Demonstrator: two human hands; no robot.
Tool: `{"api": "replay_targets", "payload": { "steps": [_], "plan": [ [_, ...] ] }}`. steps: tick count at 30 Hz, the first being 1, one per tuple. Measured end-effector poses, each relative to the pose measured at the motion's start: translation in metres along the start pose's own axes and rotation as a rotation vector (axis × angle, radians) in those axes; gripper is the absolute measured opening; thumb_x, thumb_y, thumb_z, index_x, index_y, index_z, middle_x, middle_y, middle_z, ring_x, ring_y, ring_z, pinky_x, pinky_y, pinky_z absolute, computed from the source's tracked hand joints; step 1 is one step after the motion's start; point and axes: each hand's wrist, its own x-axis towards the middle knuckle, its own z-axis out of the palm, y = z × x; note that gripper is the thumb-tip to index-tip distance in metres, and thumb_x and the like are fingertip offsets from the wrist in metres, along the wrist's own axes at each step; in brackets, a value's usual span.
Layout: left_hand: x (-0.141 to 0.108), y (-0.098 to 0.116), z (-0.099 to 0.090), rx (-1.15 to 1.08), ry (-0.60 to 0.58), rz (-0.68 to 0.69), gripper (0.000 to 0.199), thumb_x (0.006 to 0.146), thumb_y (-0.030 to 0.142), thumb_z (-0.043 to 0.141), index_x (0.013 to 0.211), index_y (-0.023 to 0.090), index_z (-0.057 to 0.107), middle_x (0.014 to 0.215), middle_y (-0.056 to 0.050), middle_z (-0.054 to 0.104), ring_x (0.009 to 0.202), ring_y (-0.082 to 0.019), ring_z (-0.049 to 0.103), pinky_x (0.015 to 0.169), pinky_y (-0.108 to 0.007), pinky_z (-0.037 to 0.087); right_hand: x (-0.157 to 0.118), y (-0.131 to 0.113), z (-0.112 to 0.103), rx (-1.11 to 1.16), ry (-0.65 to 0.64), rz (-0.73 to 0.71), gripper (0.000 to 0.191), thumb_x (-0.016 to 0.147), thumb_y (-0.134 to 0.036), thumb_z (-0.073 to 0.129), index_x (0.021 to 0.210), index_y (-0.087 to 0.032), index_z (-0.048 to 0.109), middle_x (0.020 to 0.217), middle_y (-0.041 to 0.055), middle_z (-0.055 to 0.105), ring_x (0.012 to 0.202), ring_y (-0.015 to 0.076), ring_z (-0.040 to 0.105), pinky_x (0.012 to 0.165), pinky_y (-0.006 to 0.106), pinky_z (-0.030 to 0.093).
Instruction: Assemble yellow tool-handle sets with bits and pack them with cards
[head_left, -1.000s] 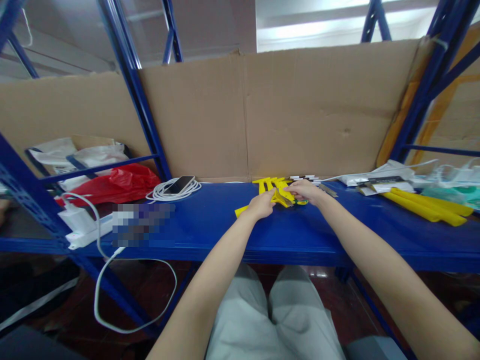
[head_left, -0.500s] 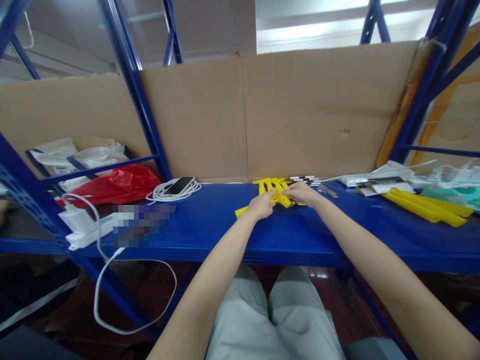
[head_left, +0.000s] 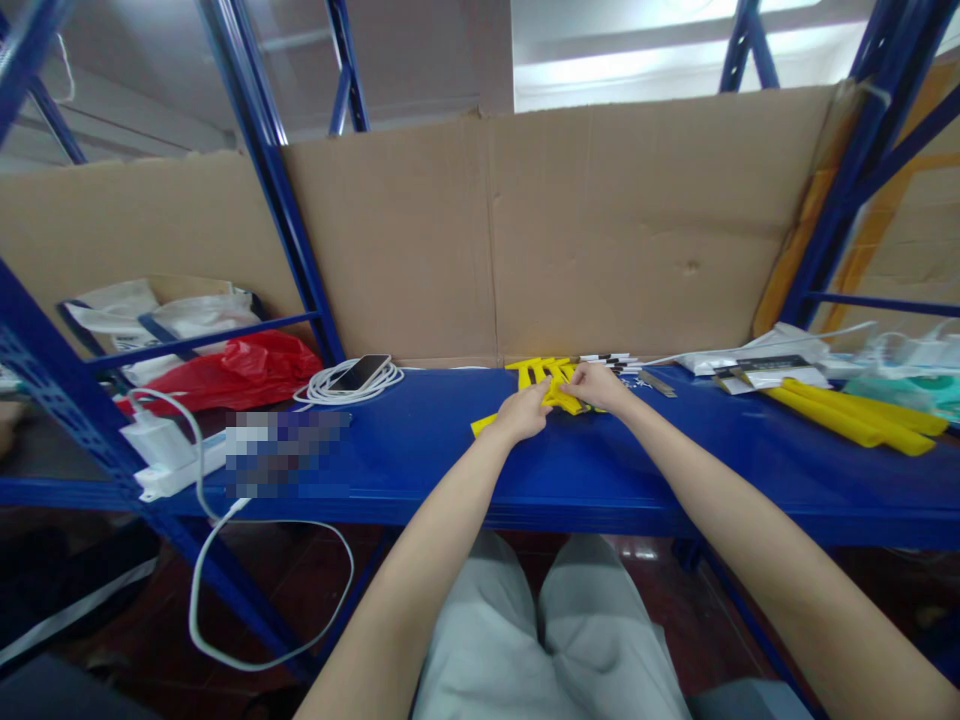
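My left hand [head_left: 525, 411] is closed on a crumpled yellow piece [head_left: 568, 403], thin and sheet-like, just above the blue shelf. My right hand [head_left: 598, 384] pinches at the same piece from the right, fingertips close to the left ones. Exactly what those right fingertips grip is too small to see. Behind the hands lie several yellow strips [head_left: 534, 372] side by side. A yellow end [head_left: 484, 424] sticks out to the left under my left forearm. Several white sticks with dark bands [head_left: 611, 359] lie behind my right hand.
The blue shelf [head_left: 420, 470] is backed by cardboard [head_left: 397, 240]. To the left are a phone [head_left: 362, 372] on coiled white cable, a red bag [head_left: 247, 368] and a power strip [head_left: 187, 470]. A metal ruler-like strip [head_left: 658, 384] and yellow rolls [head_left: 847, 415] lie right.
My right hand has shifted slightly left, closer to my left hand, and its fingers have curled more at the yellow piece. My left hand stays nearly in place.
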Motion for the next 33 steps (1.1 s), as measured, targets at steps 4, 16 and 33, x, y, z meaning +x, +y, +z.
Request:
{"api": "replay_targets", "payload": {
  "steps": [4, 16, 33],
  "plan": [
    [-0.001, 0.000, -0.001, -0.001, 0.010, 0.027, 0.058, 0.089, 0.021, 0.051, 0.145, 0.023, 0.036, 0.142, -0.009, 0.048, 0.129, -0.021, 0.047, 0.103, -0.029, 0.036, 0.003, 0.007, 0.004, -0.015, 0.025, 0.018, 0.023, 0.067, -0.034, 0.068, 0.064, -0.019, 0.051, 0.059, -0.0025, 0.054, 0.056, 0.0115, 0.049, 0.052, 0.022, 0.033],
    [-0.002, 0.003, -0.006, 0.081, -0.005, 0.058, 0.047, 0.092, 0.023, 0.046, 0.139, 0.028, 0.048, 0.123, -0.009, 0.061, 0.114, -0.024, 0.057, 0.095, -0.030, 0.043, 0.008, 0.020, 0.007, 0.088, 0.048, 0.064, 0.021, 0.073, -0.036, 0.062, 0.067, -0.018, 0.055, 0.058, -0.0011, 0.055, 0.056, 0.0116, 0.050, 0.051, 0.022, 0.036],
    [-0.002, 0.005, -0.008, 0.020, 0.011, 0.029, 0.042, 0.089, 0.020, 0.051, 0.130, 0.026, 0.059, 0.126, -0.006, 0.062, 0.115, -0.021, 0.057, 0.098, -0.028, 0.042, 0.002, 0.108, -0.049, -0.384, 0.106, 0.489, 0.037, 0.084, -0.036, 0.053, 0.111, -0.018, 0.070, 0.118, 0.0181, 0.062, 0.112, 0.0328, 0.055, 0.089, 0.044, 0.045]
  ]
}}
